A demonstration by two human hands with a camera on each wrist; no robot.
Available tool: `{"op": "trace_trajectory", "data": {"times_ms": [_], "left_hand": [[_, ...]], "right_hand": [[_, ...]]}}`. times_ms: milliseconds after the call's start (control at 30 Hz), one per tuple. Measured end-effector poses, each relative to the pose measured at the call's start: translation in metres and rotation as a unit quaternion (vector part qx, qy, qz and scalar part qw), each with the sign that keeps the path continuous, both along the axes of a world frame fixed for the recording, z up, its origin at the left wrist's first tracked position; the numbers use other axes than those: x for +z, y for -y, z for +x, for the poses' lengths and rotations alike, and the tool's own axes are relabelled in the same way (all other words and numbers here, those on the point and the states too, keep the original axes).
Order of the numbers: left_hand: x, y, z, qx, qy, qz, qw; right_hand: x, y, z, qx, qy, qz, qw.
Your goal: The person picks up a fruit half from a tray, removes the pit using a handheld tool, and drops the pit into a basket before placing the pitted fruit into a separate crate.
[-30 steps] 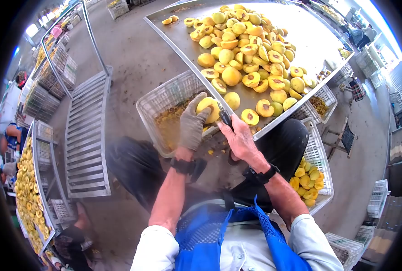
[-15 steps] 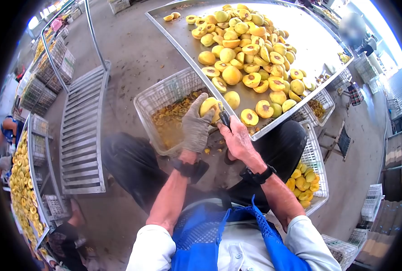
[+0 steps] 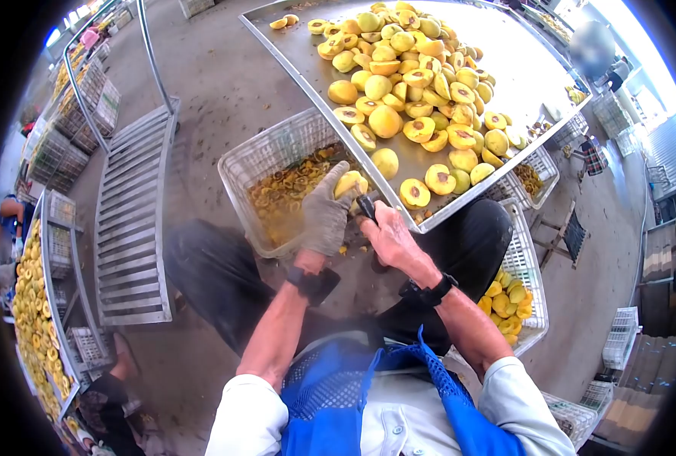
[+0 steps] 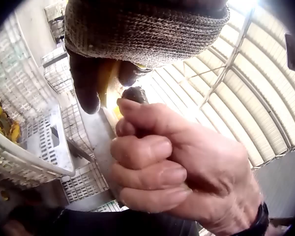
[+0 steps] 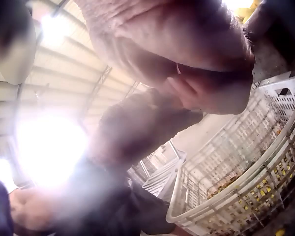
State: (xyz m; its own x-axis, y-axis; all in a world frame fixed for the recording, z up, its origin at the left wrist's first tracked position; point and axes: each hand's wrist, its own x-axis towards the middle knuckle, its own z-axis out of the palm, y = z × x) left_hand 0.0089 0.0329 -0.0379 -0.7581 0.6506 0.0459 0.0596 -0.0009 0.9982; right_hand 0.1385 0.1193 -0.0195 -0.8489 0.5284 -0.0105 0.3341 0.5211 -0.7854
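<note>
Head view: black handle [image 3: 366,207] slants forward-left.

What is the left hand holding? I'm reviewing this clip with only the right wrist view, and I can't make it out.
Observer: The gloved left hand holds a yellow fruit; the head view shows it.
Operator: Is there a tool in the bare right hand?
Observer: Yes, the right hand grips a dark-handled tool. I can't make out its working end.
Operator: And what lies just beyond the hands?
Observer: A metal tray with a heap of fruit on it, many pieces showing cut faces.
</note>
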Motion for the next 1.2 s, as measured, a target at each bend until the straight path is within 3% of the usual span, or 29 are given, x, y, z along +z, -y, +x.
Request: {"op": "trace_trajectory", "data": {"times_ms": [67,133,233,300,467,533,567,633,667,767,833,900,933,967,1033,1100,1167,1200], "left_hand": [[-0.001,0.003,-0.003,-0.015,0.008,0.005,1.000],[0.007,0.009,-0.007,-0.039,-0.102,-0.059,0.992],[0.007,0.014,-0.013,-0.071,-0.157,-0.073,0.982],[0.008,0.015,-0.015,-0.082,-0.171,-0.074,0.979],[0.014,0.026,-0.020,-0.104,-0.160,-0.017,0.981],[0.028,0.034,-0.026,-0.158,0.098,0.075,0.980],[0.026,0.036,-0.031,-0.153,0.099,0.073,0.981],[0.021,0.039,-0.041,-0.235,0.230,0.104,0.939],[0.018,0.039,-0.043,-0.250,0.217,0.077,0.940],[0.004,0.033,-0.041,-0.240,0.299,0.107,0.918],[-0.001,0.027,-0.039,-0.220,0.303,0.115,0.920],[-0.005,0.023,-0.039,-0.177,0.071,0.068,0.979],[-0.007,0.023,-0.040,-0.172,-0.060,0.054,0.982],[-0.004,0.022,-0.038,-0.174,-0.058,0.055,0.981],[0.000,0.023,-0.030,-0.134,0.139,0.057,0.979],[-0.001,0.023,-0.030,-0.132,0.142,0.075,0.978],[-0.003,0.024,-0.033,-0.148,0.106,0.055,0.982],[-0.013,0.023,-0.036,-0.147,0.108,0.055,0.982]], "right_hand": [[0.001,0.000,0.002,0.008,0.012,0.013,1.000],[-0.001,0.001,0.003,0.015,0.026,0.025,0.999],[-0.003,0.003,0.005,0.017,0.039,0.012,0.999],[-0.001,0.001,0.005,0.047,0.072,0.031,0.996],[0.013,0.007,0.005,0.015,0.087,-0.005,0.996],[0.020,0.009,0.004,0.013,0.087,-0.045,0.995],[0.022,0.011,0.004,0.018,0.089,-0.047,0.995],[0.026,0.013,0.002,0.053,0.091,-0.002,0.994],[0.026,0.014,0.002,0.069,0.081,0.033,0.994],[0.026,0.021,0.000,0.068,0.068,0.115,0.989],[0.027,0.023,0.002,0.075,0.076,0.138,0.985],[0.022,0.023,0.004,0.083,0.085,0.160,0.980],[0.014,0.018,0.003,0.095,0.072,0.123,0.985],[0.014,0.015,0.001,0.109,0.057,0.086,0.989],[0.020,0.011,0.001,0.114,0.073,0.031,0.990],[0.018,0.013,0.001,0.117,0.084,-0.024,0.989],[0.003,0.018,0.005,0.113,0.024,0.180,0.977],[0.005,0.019,0.005,0.113,0.026,0.179,0.977]]}}
